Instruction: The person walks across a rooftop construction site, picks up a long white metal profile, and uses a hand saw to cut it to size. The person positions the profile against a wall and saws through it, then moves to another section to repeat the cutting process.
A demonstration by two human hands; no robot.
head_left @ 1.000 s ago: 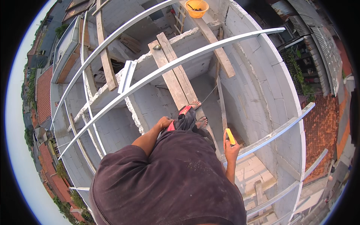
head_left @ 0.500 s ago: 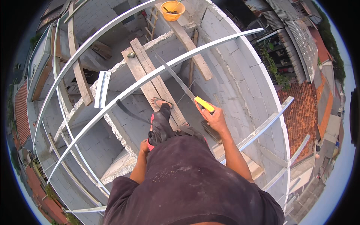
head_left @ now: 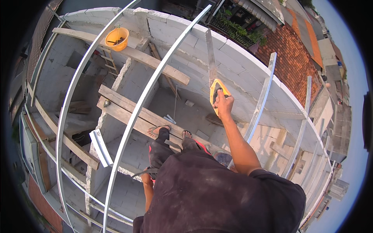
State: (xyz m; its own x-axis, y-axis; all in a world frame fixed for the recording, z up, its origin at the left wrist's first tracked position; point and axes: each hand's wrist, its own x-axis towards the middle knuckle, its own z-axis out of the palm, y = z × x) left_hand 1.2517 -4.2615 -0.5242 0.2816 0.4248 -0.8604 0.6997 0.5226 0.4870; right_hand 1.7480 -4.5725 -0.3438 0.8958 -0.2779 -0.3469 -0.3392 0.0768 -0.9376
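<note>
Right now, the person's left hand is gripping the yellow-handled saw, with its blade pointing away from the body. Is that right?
Not quite: the head view shows the yellow-handled saw gripped in the right hand; the left hand is down beside the body. The blade does point away from the body.

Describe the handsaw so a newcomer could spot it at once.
Find the long pale block wall across the upper right. In front of it, the person's right grip holds the handsaw, blade pointing up the picture. Its yellow handle sets it apart from the pale metal bars on either side.
</note>
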